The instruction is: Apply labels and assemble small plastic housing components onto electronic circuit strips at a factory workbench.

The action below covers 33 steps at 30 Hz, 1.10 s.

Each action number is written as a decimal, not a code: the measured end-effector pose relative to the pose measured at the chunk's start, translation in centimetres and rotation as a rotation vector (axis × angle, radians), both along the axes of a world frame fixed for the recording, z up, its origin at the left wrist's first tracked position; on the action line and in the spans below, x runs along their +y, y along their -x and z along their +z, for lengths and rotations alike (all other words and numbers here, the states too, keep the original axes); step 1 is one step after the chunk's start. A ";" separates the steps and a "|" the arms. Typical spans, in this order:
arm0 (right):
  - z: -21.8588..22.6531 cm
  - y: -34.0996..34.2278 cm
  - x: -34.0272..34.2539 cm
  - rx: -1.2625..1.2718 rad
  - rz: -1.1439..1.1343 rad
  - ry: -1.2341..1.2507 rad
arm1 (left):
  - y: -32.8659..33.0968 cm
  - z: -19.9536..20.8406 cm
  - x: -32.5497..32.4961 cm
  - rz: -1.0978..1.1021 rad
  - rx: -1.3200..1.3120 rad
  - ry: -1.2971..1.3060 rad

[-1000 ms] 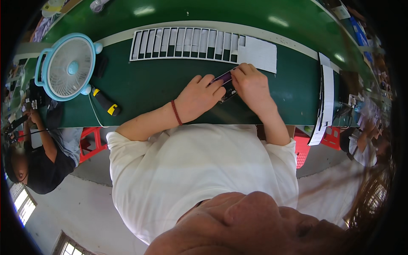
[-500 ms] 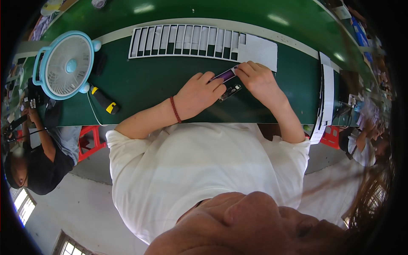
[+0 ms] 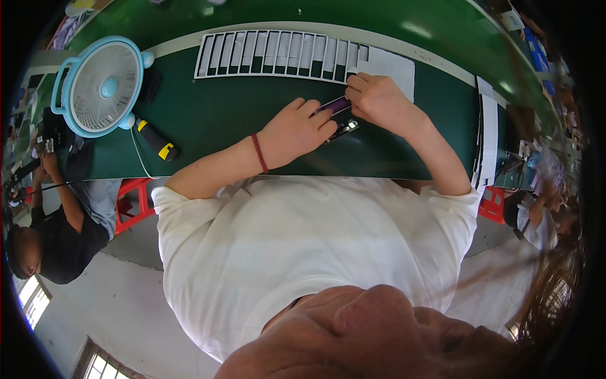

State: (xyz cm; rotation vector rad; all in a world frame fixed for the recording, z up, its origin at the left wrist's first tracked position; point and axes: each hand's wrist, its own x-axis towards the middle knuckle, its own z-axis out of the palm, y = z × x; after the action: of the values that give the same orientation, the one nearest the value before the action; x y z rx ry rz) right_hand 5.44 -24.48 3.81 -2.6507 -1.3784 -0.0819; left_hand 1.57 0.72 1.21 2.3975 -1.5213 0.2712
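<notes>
Head fisheye, seemingly steeply downward, close
</notes>
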 end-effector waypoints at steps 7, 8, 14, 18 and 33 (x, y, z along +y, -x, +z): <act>0.3 4.0 -5.4 0.484 -0.644 -0.472 | -1.2 0.5 2.4 0.020 0.068 -0.074; 1.4 4.8 -5.9 0.322 -0.795 -0.238 | -1.8 0.1 2.4 0.011 0.171 0.000; 0.0 7.2 -3.3 -0.160 -0.323 -0.382 | -2.1 -0.9 2.3 0.065 0.413 0.248; -2.4 7.1 2.4 -0.133 -0.254 -0.440 | -2.1 -0.8 2.1 0.066 0.385 0.291; -0.6 8.8 1.3 0.439 -0.669 -0.567 | -0.4 -1.7 1.4 0.196 0.007 0.187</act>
State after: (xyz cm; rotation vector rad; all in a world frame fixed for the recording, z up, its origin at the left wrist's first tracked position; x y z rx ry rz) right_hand -3.38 -23.17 3.21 -2.3131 -0.2484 0.0324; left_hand 1.97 2.13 -0.45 2.3946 -1.2009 0.4258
